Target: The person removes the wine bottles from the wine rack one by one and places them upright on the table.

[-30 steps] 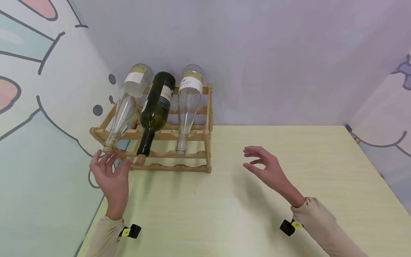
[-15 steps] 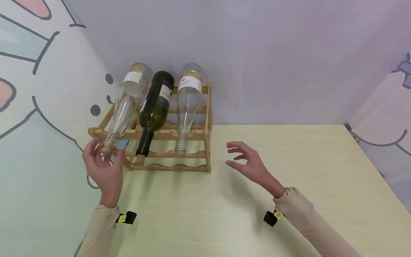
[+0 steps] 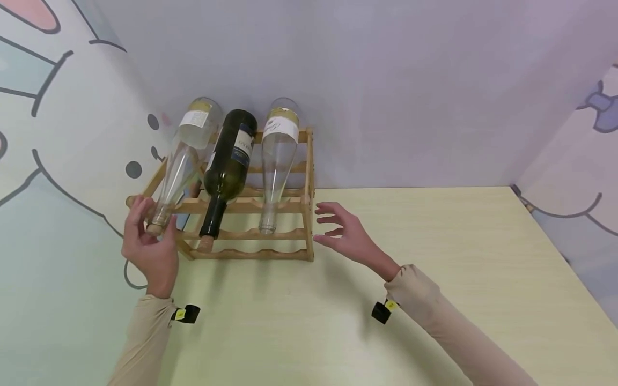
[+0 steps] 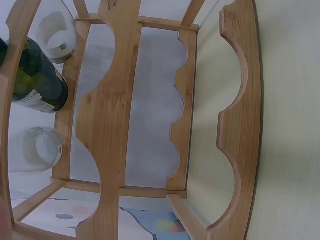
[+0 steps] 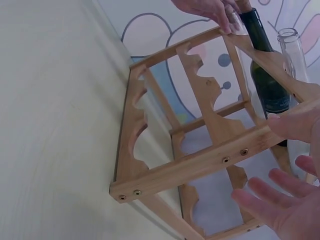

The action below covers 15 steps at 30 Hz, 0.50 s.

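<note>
A wooden wine rack [image 3: 282, 205] on the table holds a clear bottle [image 3: 179, 169] at the left, a dark green wine bottle [image 3: 226, 166] in the middle and another clear bottle [image 3: 278, 161] at the right. Their necks point forward; the left clear and green bottles have corks. My left hand [image 3: 152, 252] is at the rack's front left corner, fingers and thumb spread either side of the left bottle's corked neck. Beside the rack's right side is my right hand [image 3: 347, 236], fingers apart and nothing between them; in the right wrist view its thumb overlaps the side rail.
The rack stands near the back wall [image 3: 410, 107] and the left wall [image 3: 58, 257], which has cartoon drawings. Pale wooden table [image 3: 434, 241] extends to the right and in front. The rack's lower notched rails [image 4: 242, 135] bear no bottles.
My right hand has moved left to the rack's right side. The left hand has moved forward and slightly left, its fingers now around the neck's sides. Rack and bottles keep their places.
</note>
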Each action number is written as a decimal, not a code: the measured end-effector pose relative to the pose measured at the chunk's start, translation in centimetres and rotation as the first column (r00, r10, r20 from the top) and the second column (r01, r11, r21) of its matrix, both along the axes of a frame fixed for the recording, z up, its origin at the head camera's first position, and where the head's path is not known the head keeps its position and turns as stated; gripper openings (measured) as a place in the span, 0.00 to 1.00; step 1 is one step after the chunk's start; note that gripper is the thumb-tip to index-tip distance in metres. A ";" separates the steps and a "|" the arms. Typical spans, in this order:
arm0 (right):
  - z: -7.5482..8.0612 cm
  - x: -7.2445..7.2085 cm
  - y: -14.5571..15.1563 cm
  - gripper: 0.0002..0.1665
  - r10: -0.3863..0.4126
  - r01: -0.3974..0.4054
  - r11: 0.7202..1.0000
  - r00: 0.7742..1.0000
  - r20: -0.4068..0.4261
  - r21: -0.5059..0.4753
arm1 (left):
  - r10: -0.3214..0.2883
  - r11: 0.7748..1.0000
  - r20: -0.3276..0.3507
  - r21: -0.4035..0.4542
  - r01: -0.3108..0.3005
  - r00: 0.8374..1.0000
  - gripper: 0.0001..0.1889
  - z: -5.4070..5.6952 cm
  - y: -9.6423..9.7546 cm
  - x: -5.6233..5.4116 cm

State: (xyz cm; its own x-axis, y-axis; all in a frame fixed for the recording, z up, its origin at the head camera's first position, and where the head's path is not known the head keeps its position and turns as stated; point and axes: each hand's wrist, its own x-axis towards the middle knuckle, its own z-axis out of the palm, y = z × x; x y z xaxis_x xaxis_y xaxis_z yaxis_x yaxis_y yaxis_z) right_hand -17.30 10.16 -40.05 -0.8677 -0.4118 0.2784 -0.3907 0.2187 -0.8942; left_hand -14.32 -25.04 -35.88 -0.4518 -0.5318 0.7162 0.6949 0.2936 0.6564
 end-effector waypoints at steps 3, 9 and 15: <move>0.3 -0.3 -0.9 0.36 0.041 -0.041 0.999 0.999 0.010 0.028 | 0.016 1.000 0.002 -0.022 -0.016 1.000 0.20 -0.1 -0.1 0.0; 2.0 0.2 -2.3 0.22 0.135 -0.134 0.989 0.991 -0.020 0.055 | -0.003 0.998 -0.028 -0.067 0.001 1.000 0.15 -0.3 -0.4 0.0; 3.1 0.8 -2.6 0.17 0.139 -0.136 0.990 0.989 -0.054 0.042 | 0.004 0.992 -0.030 -0.127 -0.008 1.000 0.15 -0.2 -1.1 -0.4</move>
State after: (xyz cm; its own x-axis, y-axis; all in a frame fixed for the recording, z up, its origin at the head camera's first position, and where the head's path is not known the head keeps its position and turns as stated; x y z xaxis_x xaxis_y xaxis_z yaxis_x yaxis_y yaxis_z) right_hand -16.54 7.54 -36.96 -0.7854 -0.5375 0.3071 -0.4691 0.1931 -0.8617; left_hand -14.73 -26.14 -36.06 -0.4262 -0.4386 0.7912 0.7115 0.3776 0.5926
